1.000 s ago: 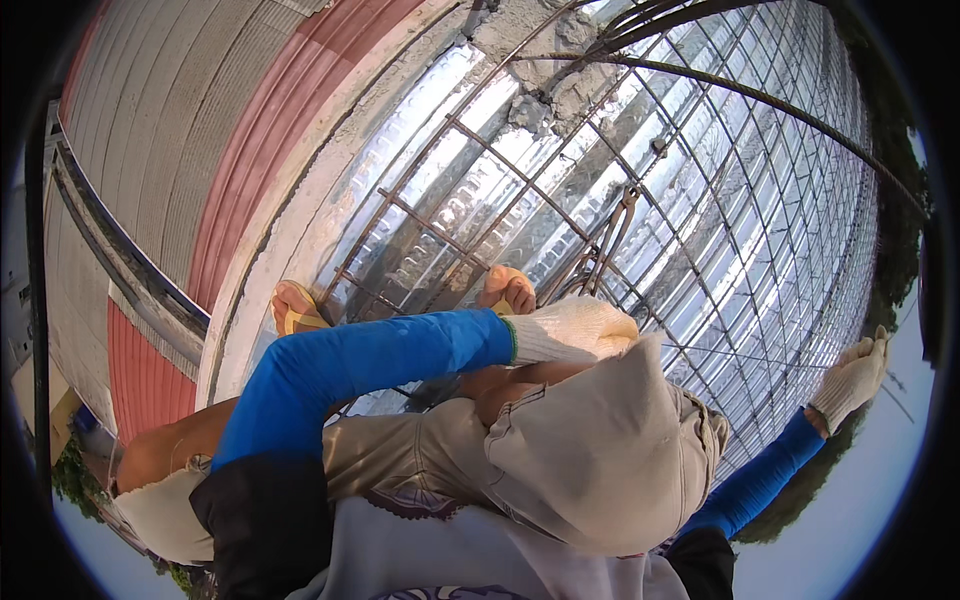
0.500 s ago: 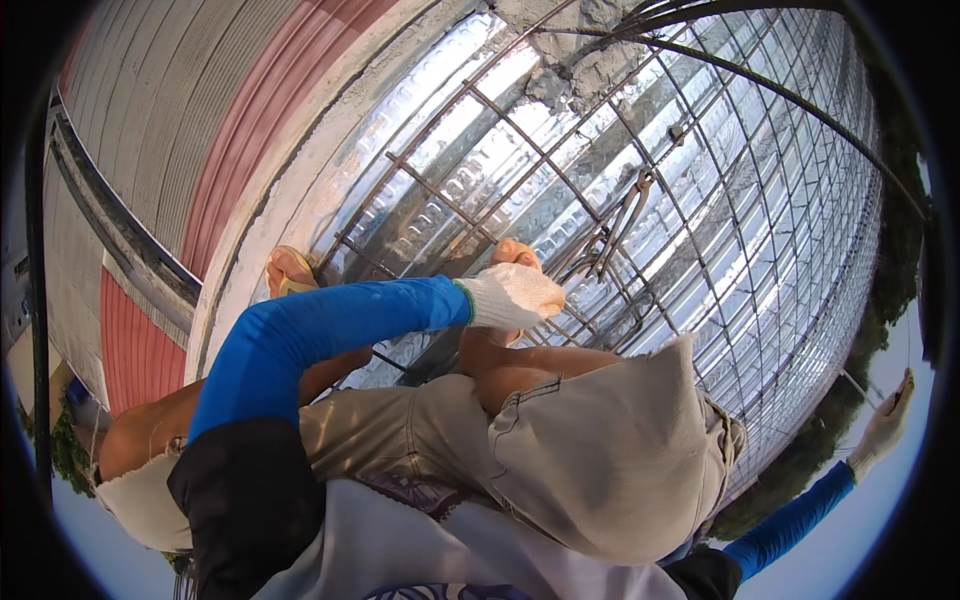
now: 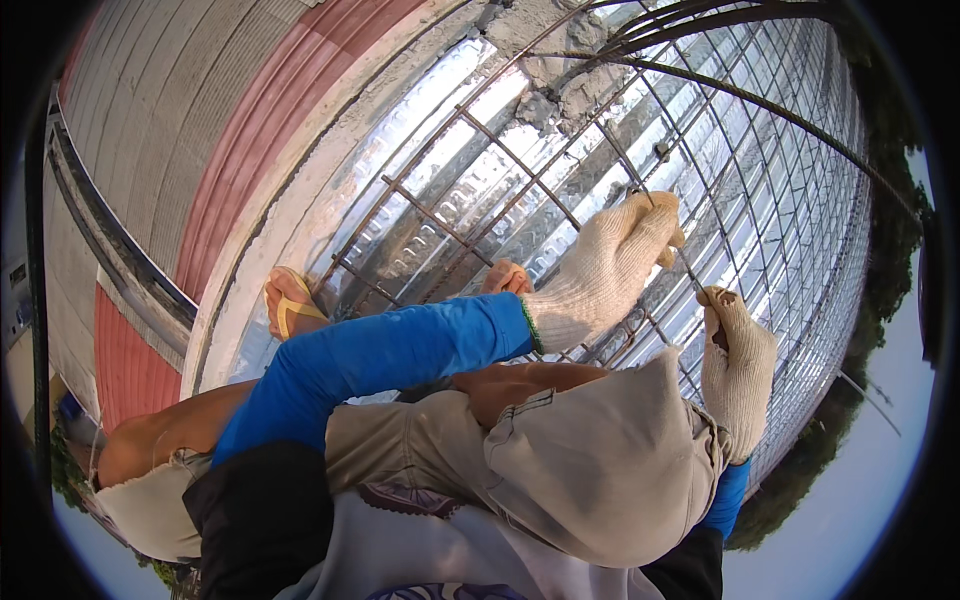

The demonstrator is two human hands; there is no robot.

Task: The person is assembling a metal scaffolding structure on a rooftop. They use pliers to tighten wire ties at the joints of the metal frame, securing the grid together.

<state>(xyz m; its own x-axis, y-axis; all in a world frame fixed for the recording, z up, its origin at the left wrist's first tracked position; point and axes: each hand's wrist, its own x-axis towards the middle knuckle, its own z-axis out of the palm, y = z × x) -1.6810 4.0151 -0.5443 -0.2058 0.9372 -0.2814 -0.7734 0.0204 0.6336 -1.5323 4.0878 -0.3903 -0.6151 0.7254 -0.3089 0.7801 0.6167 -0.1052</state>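
My left hand (image 3: 605, 265), in a cream knit glove, reaches over a steel rebar mesh (image 3: 520, 172). Its fingers are bent closed at a crossing of the rods, and what they hold is hidden. A dark pincer-like tool, in plain sight half a second ago, is now mostly or wholly covered by this hand. Beyond my right knee, my right hand (image 3: 740, 375) is gloved too, with a hole in the glove. Its fingertips are pinched together beside a thin dark rod or wire; I cannot tell which.
Shiny corrugated metal decking (image 3: 430, 140) lies under the mesh. Dark cables (image 3: 740, 95) arch across at the top right. Broken concrete (image 3: 565, 85) lies at the far edge. Left of a concrete ledge (image 3: 240, 260) are red and grey roof sheets (image 3: 270, 110). My sandaled foot (image 3: 290, 305) stands near the ledge.
My left hand has moved right and away from me, from near my foot to where the tool lay. My right hand has come in from the far right to the mesh.
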